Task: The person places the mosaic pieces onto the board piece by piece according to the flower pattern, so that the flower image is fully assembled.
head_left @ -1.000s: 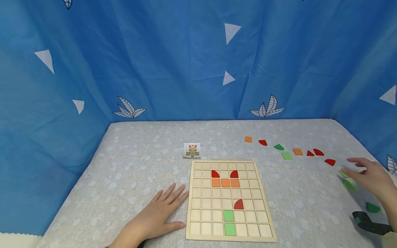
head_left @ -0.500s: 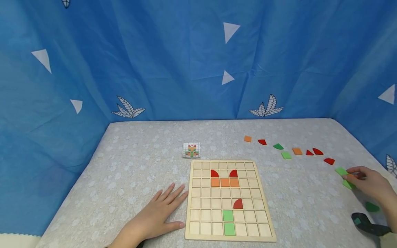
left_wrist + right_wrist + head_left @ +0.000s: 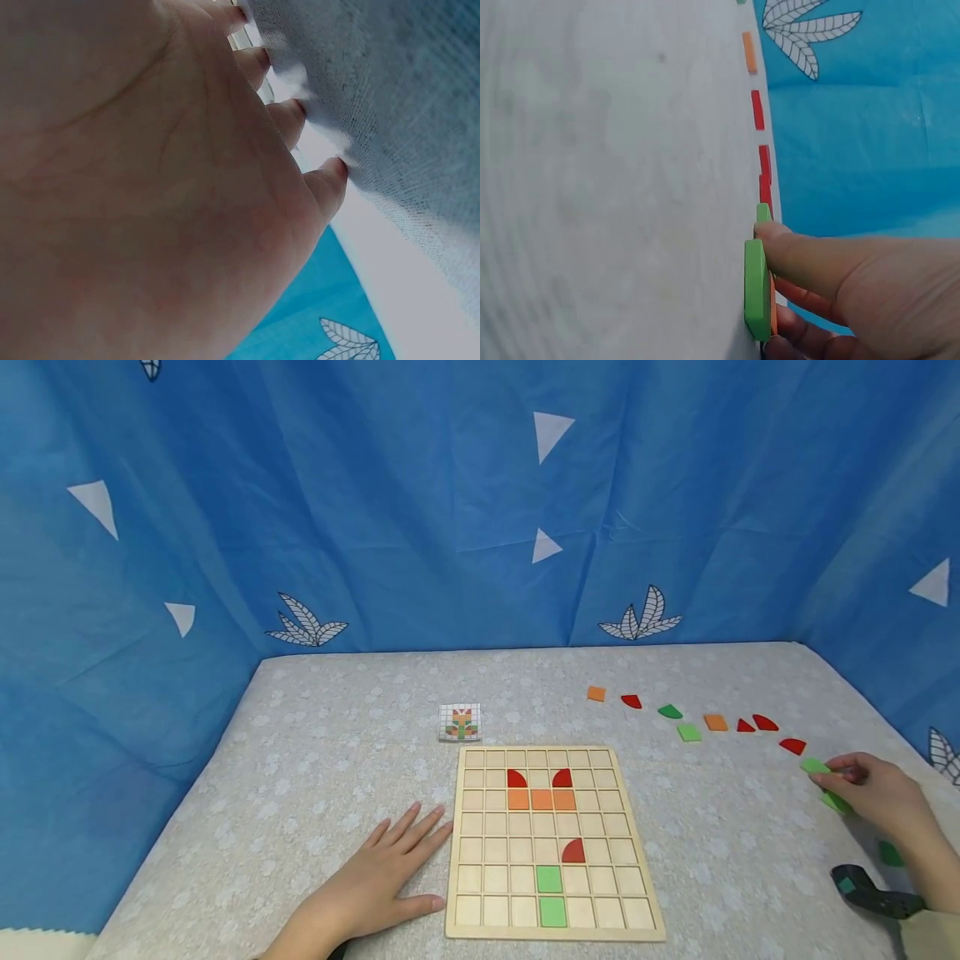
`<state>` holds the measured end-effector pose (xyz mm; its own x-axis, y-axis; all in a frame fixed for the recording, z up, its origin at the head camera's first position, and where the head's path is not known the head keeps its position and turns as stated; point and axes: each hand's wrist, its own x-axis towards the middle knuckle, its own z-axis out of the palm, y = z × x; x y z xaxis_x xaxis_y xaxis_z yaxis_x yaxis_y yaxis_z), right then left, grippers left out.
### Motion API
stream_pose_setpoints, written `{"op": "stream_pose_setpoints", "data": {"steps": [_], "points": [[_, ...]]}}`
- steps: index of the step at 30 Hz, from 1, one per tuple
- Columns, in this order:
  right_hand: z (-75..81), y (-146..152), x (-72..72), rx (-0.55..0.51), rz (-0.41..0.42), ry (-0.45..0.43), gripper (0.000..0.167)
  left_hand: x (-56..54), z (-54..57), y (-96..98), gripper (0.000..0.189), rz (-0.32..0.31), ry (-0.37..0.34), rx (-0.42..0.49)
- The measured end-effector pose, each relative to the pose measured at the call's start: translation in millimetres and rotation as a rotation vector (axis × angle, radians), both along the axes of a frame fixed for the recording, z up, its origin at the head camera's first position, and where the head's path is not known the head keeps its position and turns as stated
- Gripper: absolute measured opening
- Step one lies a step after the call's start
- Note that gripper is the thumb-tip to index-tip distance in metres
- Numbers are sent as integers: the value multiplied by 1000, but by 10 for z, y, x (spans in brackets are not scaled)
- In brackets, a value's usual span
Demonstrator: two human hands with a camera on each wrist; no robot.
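Note:
My left hand (image 3: 375,885) lies flat on the cloth, fingers spread, its fingertips at the left edge of the wooden grid board (image 3: 480,935). The board holds orange squares (image 3: 541,799), red quarter-circle pieces (image 3: 573,852) and light green squares (image 3: 550,879). At the far right, my right hand (image 3: 881,793) has thumb and fingers bent at a light green square tile (image 3: 813,766), pinching its edge. Another light green tile (image 3: 756,292) lies just below the thumb, partly covered in the head view. An orange piece (image 3: 773,300) shows behind it in the right wrist view.
A small pattern card (image 3: 460,722) lies beyond the board. A loose row of pieces runs along the back right, among them an orange square (image 3: 596,694), a dark green piece (image 3: 670,712) and a red piece (image 3: 792,746). A dark green piece (image 3: 890,853) lies near my right wrist.
My right hand has come down onto the light green tile, which has shifted slightly left and away. My left hand stays put. The whole head view has drifted a little.

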<state>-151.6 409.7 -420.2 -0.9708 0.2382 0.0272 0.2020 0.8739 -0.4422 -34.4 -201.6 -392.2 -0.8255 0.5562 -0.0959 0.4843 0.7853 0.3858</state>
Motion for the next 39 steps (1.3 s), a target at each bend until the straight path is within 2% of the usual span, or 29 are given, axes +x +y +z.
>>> {"op": "stream_pose_setpoints", "data": {"steps": [9, 19, 24, 30, 36, 39], "points": [[26, -96, 5, 45, 40, 83, 35, -3, 6, -1, 79, 2, 1, 1], [-11, -146, 2, 16, 20, 153, 23, 0, 5, 0, 80, 6, 5, 0], [-32, -130, -3, -13, -19, 171, 23, 2, 0, -1, 80, 7, 10, 0], [24, -150, 4, -61, -38, 143, 30, 4, 5, 0, 80, 7, 7, -2], [193, -331, 52, -76, 22, 169, 30, 12, 7, 8, 80, 11, 4, 0], [173, -343, 0, -67, 62, 216, 30, 16, 11, 10, 80, 12, 4, -1]]}}
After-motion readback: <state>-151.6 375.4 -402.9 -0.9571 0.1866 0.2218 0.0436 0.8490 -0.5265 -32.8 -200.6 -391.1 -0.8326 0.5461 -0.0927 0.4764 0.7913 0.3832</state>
